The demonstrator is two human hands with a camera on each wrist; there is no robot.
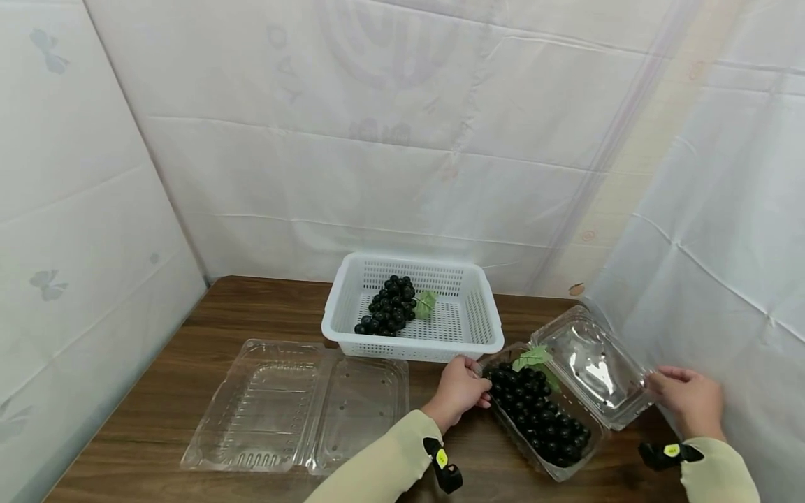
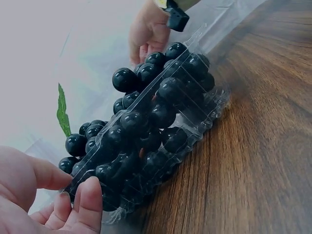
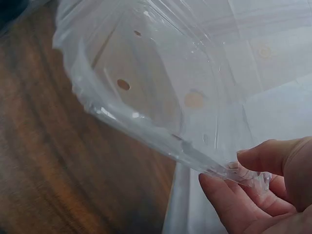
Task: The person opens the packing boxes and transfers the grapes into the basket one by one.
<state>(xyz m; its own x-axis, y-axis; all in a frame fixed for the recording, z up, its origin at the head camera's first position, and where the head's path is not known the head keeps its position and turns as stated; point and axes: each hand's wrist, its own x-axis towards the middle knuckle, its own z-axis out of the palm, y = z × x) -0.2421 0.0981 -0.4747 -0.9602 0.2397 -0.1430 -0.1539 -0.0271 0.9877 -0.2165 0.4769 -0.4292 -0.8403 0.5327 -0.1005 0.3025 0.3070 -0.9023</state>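
A clear plastic clamshell box at the right of the table holds a bunch of dark grapes [image 1: 541, 416] with a green leaf [image 1: 533, 358]. My left hand [image 1: 461, 391] pinches the rim of its base at the left corner, thumb and fingers on either side of the plastic in the left wrist view. The raised lid [image 1: 594, 367] leans back to the right. My right hand [image 1: 690, 399] pinches the lid's outer corner between thumb and fingers, as the right wrist view shows. Through the clear wall the grapes [image 2: 146, 122] show, some standing above the rim.
A white slotted basket [image 1: 487, 307] stands at the back, with another grape bunch [image 1: 390, 307] and leaf [image 1: 425, 304] inside. A second clear clamshell box [image 1: 270, 405] lies spread flat on the left of the wooden table [image 1: 144, 391]. White sheeting [image 1: 390, 140] hangs behind and at both sides.
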